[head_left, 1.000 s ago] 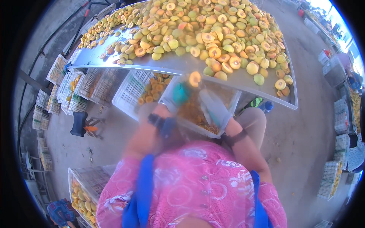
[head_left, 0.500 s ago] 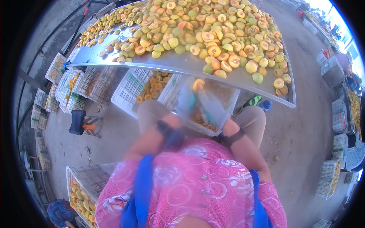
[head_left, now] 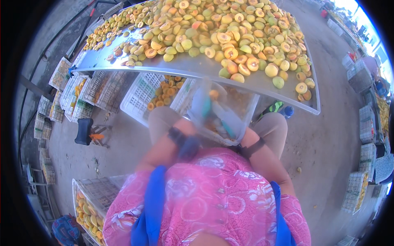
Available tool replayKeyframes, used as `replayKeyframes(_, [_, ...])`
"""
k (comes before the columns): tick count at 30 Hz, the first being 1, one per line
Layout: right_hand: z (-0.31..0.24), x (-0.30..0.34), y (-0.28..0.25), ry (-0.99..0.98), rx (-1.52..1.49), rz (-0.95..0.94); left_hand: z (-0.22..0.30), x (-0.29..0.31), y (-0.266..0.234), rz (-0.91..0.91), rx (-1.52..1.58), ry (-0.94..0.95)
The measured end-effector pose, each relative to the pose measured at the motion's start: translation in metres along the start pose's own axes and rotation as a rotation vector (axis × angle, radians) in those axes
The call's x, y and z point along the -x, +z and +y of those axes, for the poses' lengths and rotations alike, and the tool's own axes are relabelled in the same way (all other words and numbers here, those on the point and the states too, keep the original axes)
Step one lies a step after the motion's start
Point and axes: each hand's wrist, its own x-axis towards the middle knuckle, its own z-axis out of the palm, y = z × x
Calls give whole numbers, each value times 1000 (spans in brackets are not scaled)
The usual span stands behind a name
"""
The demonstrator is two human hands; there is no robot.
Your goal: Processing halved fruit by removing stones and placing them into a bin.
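Note:
My left hand (head_left: 200,107), in a white and teal glove, is raised over a white crate (head_left: 251,107) between my knees. My right hand (head_left: 227,119), gloved alike, reaches in from the other side, close to it. Between them is an orange halved fruit (head_left: 214,94), looking like a peach half, against the left hand's fingers. Motion smears the fingers of both hands, and whether the right one holds a tool does not show. Cut fruit lies in the crate, partly hidden by my hands. Above it, a metal table (head_left: 180,68) bears a heap of halved yellow-green fruit (head_left: 230,37).
A second white crate (head_left: 135,98) with orange fruit pieces stands left of my knees. Stacked crates (head_left: 98,90) stand farther left, near a small black-seated stool (head_left: 84,131). Behind me at lower left is a crate of fruit (head_left: 88,213). A blue bottle (head_left: 289,111) stands by my right knee.
Both hands stay over the crate with small, blurred movements. The fruit between them has moved slightly down and looks more smeared. The heap on the table looks much the same.

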Motion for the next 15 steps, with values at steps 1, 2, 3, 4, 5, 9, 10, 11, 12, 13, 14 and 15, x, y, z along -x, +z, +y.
replayKeyframes(1, [-1,1,1,1,0,-1,7,3,4,55,-70,-20])
replayKeyframes(2, [-2,2,2,42,-99,-45,16,7,7,56,-70,-20])
replayKeyframes(3, [-3,3,2,85,-199,-89,27,12,9,-26,-20,-79])
replayKeyframes(4, [-1,2,-2,86,-199,-90,33,14,9,-107,29,-137])
replayKeyframes(5, [2,0,-9,169,-296,-207,33,12,5,-105,28,-137])
replayKeyframes(9, [6,-6,-19,281,-502,-471,22,8,-7,-184,-67,-89])
replayKeyframes(10, [7,-8,-19,280,-498,-478,17,6,-10,-147,-33,-53])
replayKeyframes(11, [8,-9,-19,286,-552,-527,2,-2,-20,-144,-37,-47])
replayKeyframes(12, [11,-9,-20,293,-608,-573,-19,-12,-34,-11,-3,36])
replayKeyframes(13, [13,-10,-22,291,-610,-577,-23,-18,-37,121,28,117])
replayKeyframes(14, [16,-11,-24,294,-633,-614,-22,-24,-47,121,24,118])
replayKeyframes(15, [18,-12,-29,296,-659,-653,-10,-27,-57,211,225,46])
